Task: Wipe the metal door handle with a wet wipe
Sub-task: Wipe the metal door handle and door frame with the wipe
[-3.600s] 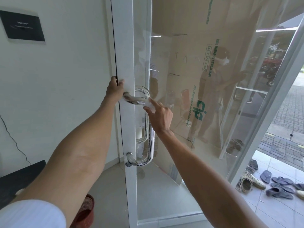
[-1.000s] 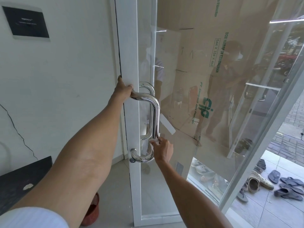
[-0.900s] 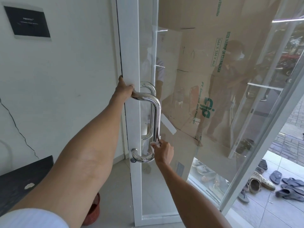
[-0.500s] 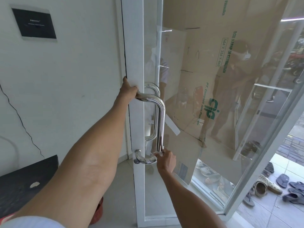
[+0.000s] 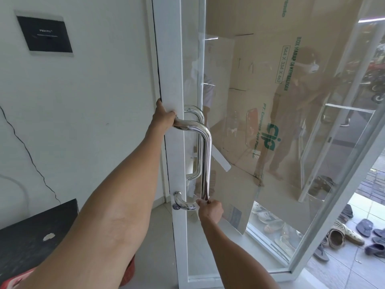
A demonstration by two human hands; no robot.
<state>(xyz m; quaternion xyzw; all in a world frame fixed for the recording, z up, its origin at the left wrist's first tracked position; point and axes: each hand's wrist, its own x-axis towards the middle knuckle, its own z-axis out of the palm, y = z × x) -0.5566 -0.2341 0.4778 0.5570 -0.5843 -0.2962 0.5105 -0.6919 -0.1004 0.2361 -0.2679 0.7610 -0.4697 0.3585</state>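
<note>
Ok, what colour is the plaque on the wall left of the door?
The plaque is black with a pale border and small white lettering, seen in the head view.

A white wall [image 5: 93,97] with a thin crack and a dark plaque [image 5: 44,35] is seen left of the hands. Cardboard sheets [image 5: 270,101] are leaned behind the glass panel [image 5: 312,163]. Daylight is cast on grey floor tiles [image 5: 343,270], where sandals [image 5: 343,234] are scattered.
</note>
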